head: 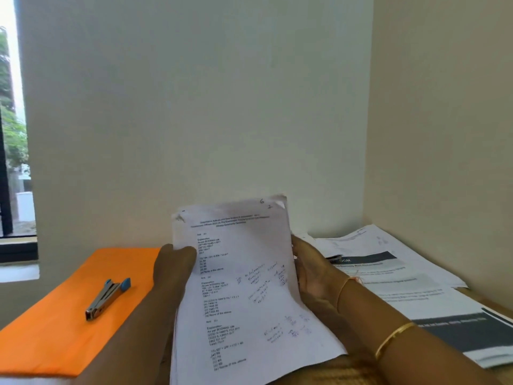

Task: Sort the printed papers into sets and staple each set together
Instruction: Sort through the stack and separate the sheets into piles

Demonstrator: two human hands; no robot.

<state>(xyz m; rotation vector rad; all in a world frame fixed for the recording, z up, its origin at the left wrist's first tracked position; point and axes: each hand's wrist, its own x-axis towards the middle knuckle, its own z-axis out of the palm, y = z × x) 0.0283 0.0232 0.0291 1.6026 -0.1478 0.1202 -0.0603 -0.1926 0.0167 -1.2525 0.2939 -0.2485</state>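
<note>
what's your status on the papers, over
Left hand and right hand hold one paper set, raised. Untouched stapler lies on the orange sheet. More papers spread at right. Nothing blocking.

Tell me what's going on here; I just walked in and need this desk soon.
A person holds a sheaf of printed pages up in front of them, the left hand gripping its left edge and the right hand its right edge. The stapler lies on an orange sheet to the left, with no hand on it. More printed papers lie spread at the right. Whether the held sheaf is stapled cannot be told.
</note>
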